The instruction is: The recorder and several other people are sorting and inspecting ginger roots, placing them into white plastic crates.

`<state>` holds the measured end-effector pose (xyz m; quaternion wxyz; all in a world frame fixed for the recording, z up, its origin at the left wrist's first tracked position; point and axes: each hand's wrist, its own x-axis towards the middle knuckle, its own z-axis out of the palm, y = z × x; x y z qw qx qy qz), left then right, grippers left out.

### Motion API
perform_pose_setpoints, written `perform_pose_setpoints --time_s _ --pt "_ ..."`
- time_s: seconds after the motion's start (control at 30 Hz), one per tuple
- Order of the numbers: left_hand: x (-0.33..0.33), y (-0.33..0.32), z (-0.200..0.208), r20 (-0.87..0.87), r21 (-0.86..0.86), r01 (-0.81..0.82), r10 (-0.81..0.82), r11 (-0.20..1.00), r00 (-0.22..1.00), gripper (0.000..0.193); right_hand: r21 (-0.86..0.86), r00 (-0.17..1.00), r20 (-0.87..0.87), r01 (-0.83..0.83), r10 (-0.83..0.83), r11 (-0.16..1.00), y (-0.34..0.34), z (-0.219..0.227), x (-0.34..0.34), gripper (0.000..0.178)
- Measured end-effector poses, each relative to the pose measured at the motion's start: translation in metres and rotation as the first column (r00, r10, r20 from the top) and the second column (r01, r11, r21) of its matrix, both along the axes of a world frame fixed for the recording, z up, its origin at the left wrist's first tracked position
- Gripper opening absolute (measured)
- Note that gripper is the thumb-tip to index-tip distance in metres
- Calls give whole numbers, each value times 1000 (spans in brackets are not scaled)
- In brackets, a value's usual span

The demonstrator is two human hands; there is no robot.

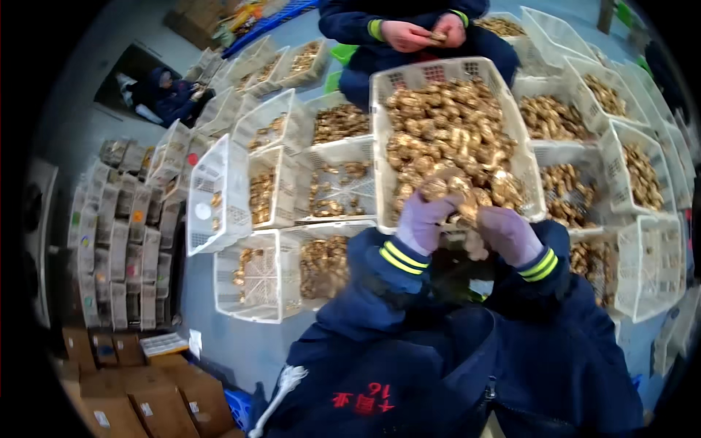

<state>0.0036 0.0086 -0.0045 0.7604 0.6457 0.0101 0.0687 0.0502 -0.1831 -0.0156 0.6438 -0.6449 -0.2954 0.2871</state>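
Observation:
In front of my chest, my left hand (426, 221) and my right hand (509, 233) are close together at the near edge of a heaped white plastic crate (381, 175). Both wear light purple gloves. The left fingers are closed around a brown mushroom (454, 191). My right fingertips pinch at the same small cluster, from which a paler piece (476, 247) hangs between the hands. Exactly where each fingertip grips is partly hidden. Golden-brown mushrooms (453, 131) fill the crate just beyond my hands.
White crates with varying amounts of mushrooms surround me, such as a sparsely filled crate (339, 193) at left and another crate (566, 186) at right. Opposite, a co-worker's hands (427, 33) hold a mushroom. Stacked crates (124, 241) and cardboard boxes (146, 398) stand at far left.

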Motion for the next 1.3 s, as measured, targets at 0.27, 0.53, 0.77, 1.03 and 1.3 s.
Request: perform_pose_setpoints --time_s 0.27,0.53,0.77,1.03,1.3 --pt "9 16 -36 365 454 -171 -8 874 931 29 -120 896 309 369 -318 922 27 6 -11 47" --pt "7 -7 -1 70 -84 79 -73 993 995 35 410 720 -681 224 134 884 4 -3 -2 31" --pt "9 -7 -21 -77 -444 22 -62 896 995 20 505 667 -699 204 259 839 5 -23 -6 29" --pt "12 15 -58 450 603 -166 -161 781 879 29 82 805 -568 263 -172 961 16 -11 -5 14" --pt "8 9 -54 8 238 34 -37 971 999 32 316 775 -630 194 52 929 9 -10 -7 19"
